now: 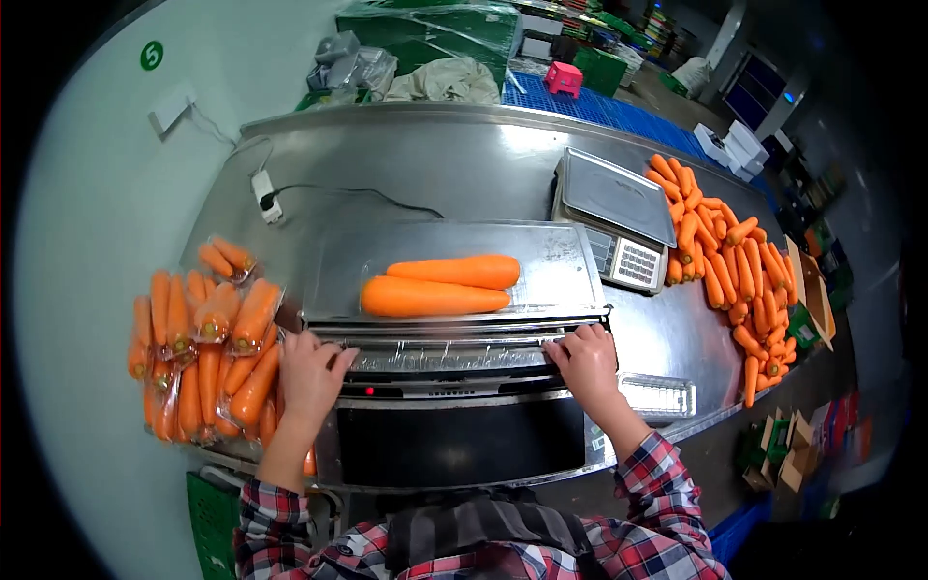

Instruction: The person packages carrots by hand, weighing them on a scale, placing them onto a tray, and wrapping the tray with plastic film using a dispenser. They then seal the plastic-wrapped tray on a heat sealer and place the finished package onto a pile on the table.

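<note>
A film wrapping machine (pixel 454 390) with a red light stands in front of me. Clear plastic film (pixel 449 356) stretches across it, creased along its near edge. My left hand (pixel 311 370) pinches the film's left end between thumb and fingers. At the other end my right hand (pixel 586 362) is closed on the film in the same way. Just beyond, two large carrots (pixel 440 287) lie side by side on the machine's metal top plate (pixel 551 253). The black front plate (pixel 459 447) of the machine is below my hands.
Wrapped carrots (pixel 208 348) are piled at left, beside the wall. A digital scale (pixel 619 203) stands at back right, next to a heap of loose carrots (pixel 735 271). Clear plastic trays (pixel 657 396) lie right of the machine. A black cable (pixel 358 193) runs to a power strip (pixel 266 196).
</note>
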The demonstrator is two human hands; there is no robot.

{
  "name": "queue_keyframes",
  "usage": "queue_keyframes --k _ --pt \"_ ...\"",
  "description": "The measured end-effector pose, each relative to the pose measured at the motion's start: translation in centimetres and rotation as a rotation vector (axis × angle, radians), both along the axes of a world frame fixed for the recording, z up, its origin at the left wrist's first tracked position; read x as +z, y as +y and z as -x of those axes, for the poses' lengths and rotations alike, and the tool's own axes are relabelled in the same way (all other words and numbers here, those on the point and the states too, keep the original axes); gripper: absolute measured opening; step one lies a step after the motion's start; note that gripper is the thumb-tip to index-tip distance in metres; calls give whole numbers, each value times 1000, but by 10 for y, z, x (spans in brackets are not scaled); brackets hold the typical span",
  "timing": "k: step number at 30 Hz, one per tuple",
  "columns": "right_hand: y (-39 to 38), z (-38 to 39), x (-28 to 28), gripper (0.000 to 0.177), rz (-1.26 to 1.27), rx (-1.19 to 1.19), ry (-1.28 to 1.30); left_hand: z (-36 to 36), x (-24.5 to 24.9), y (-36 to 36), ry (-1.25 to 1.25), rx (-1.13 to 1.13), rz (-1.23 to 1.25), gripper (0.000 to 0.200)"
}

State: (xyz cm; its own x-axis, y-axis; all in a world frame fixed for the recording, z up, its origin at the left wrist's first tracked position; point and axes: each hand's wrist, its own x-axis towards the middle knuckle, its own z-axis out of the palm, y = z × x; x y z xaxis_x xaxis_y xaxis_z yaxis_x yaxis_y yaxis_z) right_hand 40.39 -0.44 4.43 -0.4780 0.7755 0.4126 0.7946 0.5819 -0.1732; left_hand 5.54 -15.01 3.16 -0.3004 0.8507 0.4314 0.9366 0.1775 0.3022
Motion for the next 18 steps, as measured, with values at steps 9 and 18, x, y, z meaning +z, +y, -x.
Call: queue_keyframes --k 9,18 --pt "20 -5 48 19 1145 28 860 14 36 19 -1714 -81 -20 24" --pt "134 69 56 11 697 276 1322 47 55 150 -1543 -394 -506 23"
